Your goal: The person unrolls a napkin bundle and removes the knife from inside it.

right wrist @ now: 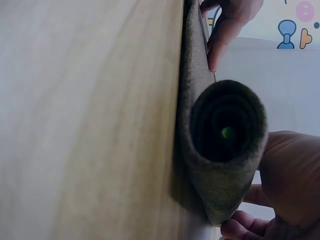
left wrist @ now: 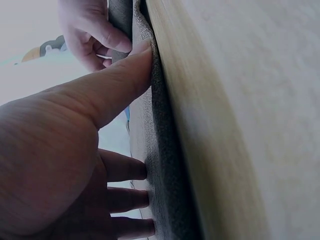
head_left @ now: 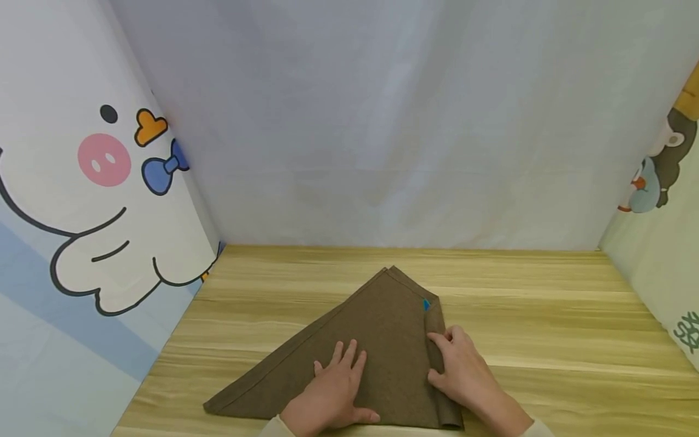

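Note:
A brown cloth point(head_left: 382, 358), folded into a roughly triangular shape, lies on the wooden table. Along its right side the fabric is turned into a roll point(head_left: 437, 364); the right wrist view looks into the open end of this roll point(right wrist: 200, 165), with layers wound inside. My left hand point(head_left: 335, 388) rests on the flat part of the cloth, fingers spread and thumb near the front edge. The right hand point(head_left: 464, 370) grips the roll, its thumb and fingers bent over it. A small blue patch point(head_left: 426, 304) shows at the top of the roll.
The wood-grain table point(head_left: 546, 328) extends behind and to both sides of the cloth. A pale curtain point(head_left: 382, 121) hangs at the back. Printed cartoon panels stand at the left point(head_left: 109, 243) and right point(head_left: 655, 261).

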{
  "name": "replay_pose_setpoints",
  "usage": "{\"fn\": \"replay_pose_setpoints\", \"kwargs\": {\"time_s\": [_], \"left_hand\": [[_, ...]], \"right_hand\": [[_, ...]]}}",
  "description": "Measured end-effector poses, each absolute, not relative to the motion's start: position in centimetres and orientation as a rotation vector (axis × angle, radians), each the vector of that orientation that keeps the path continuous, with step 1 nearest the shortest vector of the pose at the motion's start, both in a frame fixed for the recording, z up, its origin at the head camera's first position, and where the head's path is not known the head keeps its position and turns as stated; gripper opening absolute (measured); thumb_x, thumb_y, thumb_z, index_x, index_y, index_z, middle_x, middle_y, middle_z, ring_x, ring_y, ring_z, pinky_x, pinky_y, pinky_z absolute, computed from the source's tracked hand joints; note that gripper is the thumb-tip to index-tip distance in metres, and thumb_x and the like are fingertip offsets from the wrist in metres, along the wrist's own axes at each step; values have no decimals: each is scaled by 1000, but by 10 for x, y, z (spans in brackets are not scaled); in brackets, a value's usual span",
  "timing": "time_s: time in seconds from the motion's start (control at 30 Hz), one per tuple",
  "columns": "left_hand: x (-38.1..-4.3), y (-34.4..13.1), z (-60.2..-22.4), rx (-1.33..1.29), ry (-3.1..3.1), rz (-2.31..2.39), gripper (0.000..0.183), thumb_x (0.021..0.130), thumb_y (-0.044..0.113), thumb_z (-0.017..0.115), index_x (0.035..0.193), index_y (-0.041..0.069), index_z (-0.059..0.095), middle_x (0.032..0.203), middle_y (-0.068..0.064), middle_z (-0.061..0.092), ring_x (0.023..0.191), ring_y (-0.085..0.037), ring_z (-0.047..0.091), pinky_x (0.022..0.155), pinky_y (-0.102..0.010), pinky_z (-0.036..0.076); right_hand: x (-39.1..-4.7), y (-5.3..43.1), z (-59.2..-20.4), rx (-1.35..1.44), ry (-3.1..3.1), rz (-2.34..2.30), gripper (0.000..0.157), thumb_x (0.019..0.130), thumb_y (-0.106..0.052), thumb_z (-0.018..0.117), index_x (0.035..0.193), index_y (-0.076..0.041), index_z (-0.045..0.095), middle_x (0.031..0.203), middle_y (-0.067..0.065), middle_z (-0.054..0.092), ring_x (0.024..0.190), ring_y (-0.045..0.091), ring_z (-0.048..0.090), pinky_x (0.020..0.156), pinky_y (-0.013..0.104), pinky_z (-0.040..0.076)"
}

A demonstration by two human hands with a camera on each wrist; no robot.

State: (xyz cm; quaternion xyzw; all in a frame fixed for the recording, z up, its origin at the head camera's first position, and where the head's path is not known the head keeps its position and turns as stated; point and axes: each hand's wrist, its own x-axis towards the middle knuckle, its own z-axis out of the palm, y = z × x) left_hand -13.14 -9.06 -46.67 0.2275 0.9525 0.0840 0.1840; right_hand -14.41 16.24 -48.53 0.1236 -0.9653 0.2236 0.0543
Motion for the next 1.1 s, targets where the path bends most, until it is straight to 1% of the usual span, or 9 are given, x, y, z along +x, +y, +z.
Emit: {"fn": "replay_pose_setpoints", "kwargs": {"time_s": [0.27, 0.5, 0.9, 1.1], "left_hand": [[-132, -90, -466, 639, 2683, 238, 105, 73, 71, 64, 151, 7, 31, 158, -18, 16, 142, -41, 16, 91, -72, 34], [-132, -91, -467, 631, 2677, 231, 106, 73, 71, 63, 151, 8, 31, 158, -17, 15, 143, -41, 15, 91, -72, 34], [-132, -91, -467, 646, 2682, 244, 105, 73, 69, 65, 151, 7, 31, 158, -18, 16, 143, -42, 15, 91, -73, 34], [-132, -92, -467, 656, 2688, 239, 105, 74, 69, 65, 150, 7, 31, 158, -18, 16, 142, -42, 16, 90, -73, 34]], "right_hand": [[-143, 166, -485, 286, -2955, 722, 57, 68, -14, 72, 124, -3, 62, 99, 8, 44, 85, 22, 45, 72, 38, 44], [-142, 171, -485, 265, -2918, 738, 57, 66, -13, 72, 122, -3, 63, 98, 7, 44, 85, 23, 45, 73, 38, 44], [-141, 176, -487, 223, -2927, 763, 58, 67, -14, 72, 124, -5, 63, 100, 7, 45, 87, 22, 46, 75, 38, 44], [-140, 179, -485, 214, -2947, 791, 57, 70, -12, 71, 126, -6, 62, 103, 9, 48, 89, 24, 48, 76, 39, 44]]}}
